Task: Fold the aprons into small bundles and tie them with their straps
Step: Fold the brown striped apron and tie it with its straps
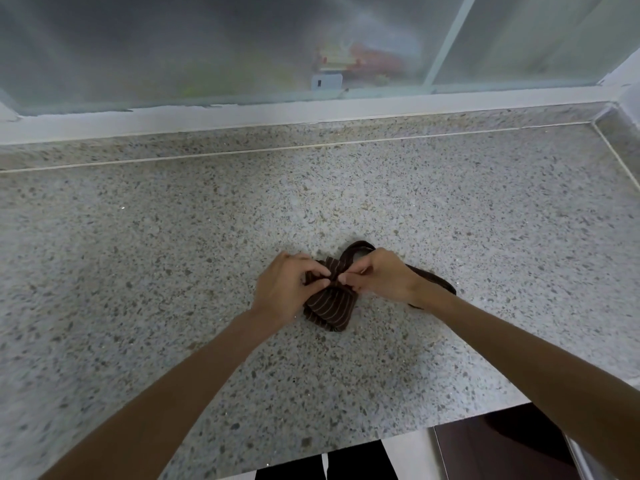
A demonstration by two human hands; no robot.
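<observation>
A dark brown apron with thin pale stripes lies folded into a small bundle (330,311) on the speckled stone counter (173,244). My left hand (289,289) grips the bundle's upper left part, thumb and fingers curled onto the cloth. My right hand (379,277) pinches the brown strap (356,249) at the middle of the bundle, where both hands meet. One strap loops up behind the right hand. Another length of strap (434,280) trails to the right on the counter, partly hidden by my right wrist.
A frosted window (242,46) with a white sill runs along the back of the counter. A raised stone edge closes the right side. The counter's front edge (381,436) is near my body, with dark floor and a metal rail below at the right.
</observation>
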